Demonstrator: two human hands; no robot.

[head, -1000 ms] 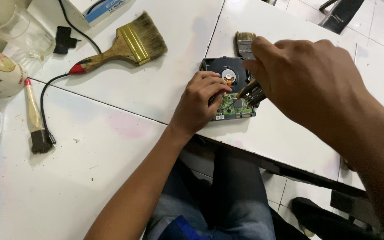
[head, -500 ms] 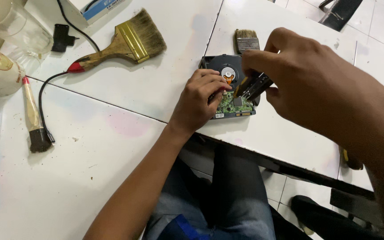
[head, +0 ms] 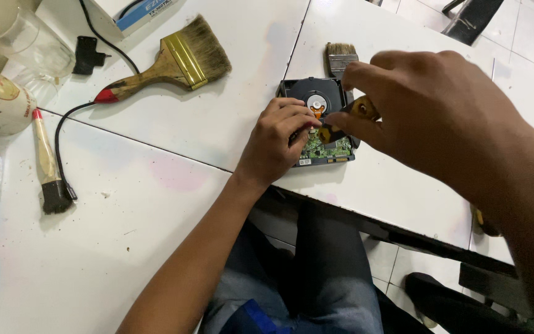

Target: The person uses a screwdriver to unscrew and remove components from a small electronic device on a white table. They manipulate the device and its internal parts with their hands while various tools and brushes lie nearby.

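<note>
A black hard drive (head: 309,91) lies circuit side up near the table's front edge, its green circuit board (head: 332,148) showing. My left hand (head: 277,143) rests on the drive's left side, fingers curled onto the board. My right hand (head: 440,117) hovers over the drive's right side and grips a screwdriver with a black and yellow handle (head: 360,109). The screwdriver points down at the board. Its tip is hidden between my fingers.
A wide wooden paintbrush (head: 177,62) lies to the left. A small brush (head: 340,57) sits behind the drive. Far left are a thin black-bristled brush (head: 47,164), a black cable (head: 62,127), a glass (head: 35,52) and a black plug (head: 88,55). My legs show below the table edge.
My right hand has shifted slightly and turned on the screwdriver, so more of the handle shows. My left hand has stayed on the drive.
</note>
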